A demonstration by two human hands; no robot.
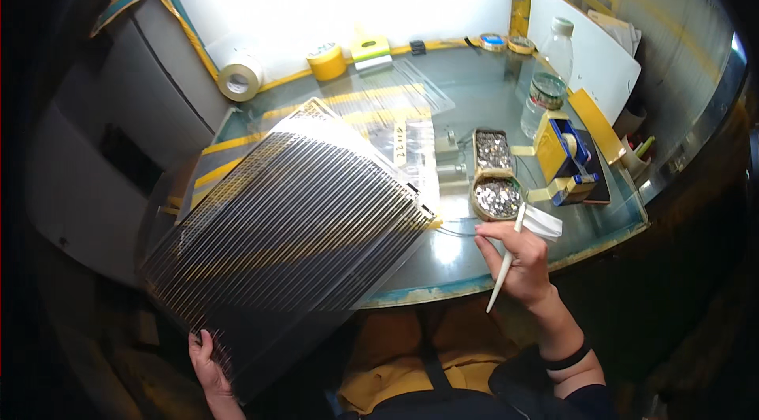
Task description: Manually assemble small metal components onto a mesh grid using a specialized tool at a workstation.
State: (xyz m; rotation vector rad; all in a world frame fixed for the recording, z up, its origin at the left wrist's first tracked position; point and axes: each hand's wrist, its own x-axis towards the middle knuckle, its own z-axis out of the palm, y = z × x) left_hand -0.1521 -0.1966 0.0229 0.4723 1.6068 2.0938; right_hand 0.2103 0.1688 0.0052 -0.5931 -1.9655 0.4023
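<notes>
My left hand (209, 368) grips the near-left corner of a large dark sheet (285, 214) lined with many thin parallel strips. The sheet lies tilted across the table's front edge, its far end a pale perforated corner. My right hand (518, 262) is closed around a slim white pointed stick (506, 262), tip toward me. Its thumb and forefinger meet near the end of a thin dark strand that runs toward the sheet's right edge; whether they pinch it I cannot tell. Just beyond are a round tin (498, 197) and a rectangular tin (492, 151) of small shiny pieces.
A blue tape dispenser (571, 153) and a clear bottle (551, 64) stand at right. Tape rolls, one yellow (326, 62) and one white (239, 80), sit along the back. A white strip (543, 222) lies beside my right hand. The glass table (411, 287) has a worn front edge.
</notes>
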